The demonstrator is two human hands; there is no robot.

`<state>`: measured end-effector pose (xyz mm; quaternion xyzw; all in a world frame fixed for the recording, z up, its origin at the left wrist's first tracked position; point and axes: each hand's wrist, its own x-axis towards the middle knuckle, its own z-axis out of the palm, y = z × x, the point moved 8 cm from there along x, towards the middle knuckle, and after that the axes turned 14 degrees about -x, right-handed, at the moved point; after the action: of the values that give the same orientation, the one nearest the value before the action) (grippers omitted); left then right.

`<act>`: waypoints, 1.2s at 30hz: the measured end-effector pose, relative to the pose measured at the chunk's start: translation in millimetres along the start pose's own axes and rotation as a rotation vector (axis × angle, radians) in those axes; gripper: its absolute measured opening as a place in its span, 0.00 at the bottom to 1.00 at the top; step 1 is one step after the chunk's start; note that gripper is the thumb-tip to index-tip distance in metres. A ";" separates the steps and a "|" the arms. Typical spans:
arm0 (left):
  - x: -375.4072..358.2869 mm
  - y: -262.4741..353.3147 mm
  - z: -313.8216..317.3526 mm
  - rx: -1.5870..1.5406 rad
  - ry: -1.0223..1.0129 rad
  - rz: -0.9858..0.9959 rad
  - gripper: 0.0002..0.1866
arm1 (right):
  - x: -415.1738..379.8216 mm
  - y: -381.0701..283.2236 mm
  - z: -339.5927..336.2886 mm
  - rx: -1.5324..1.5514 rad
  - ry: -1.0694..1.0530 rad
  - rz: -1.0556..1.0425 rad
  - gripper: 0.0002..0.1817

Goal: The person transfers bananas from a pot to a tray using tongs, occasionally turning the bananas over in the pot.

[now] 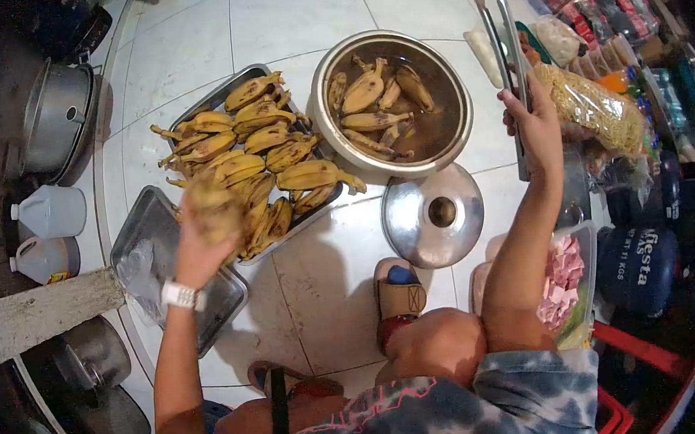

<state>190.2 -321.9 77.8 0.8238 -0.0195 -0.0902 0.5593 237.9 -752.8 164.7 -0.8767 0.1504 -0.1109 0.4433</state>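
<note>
While left hand grips blurred bananas | right hand grasps tongs, long axis pointing forward

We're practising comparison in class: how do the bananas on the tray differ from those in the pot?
Tray bananas form a crowded pile; pot bananas are fewer. Pot bananas sit in brownish liquid; tray bananas have none visible around them. Both are yellowish with dark marks.
</note>
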 end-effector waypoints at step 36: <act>-324.2 -328.9 -48.2 -0.744 0.857 -1.404 0.29 | 14.8 -17.1 98.2 0.044 -0.235 -0.134 0.25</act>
<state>-142.9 -111.6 -168.1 0.3750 0.7284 -0.0966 0.5653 286.7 -675.5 122.3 -0.8819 0.0359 -0.0402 0.4684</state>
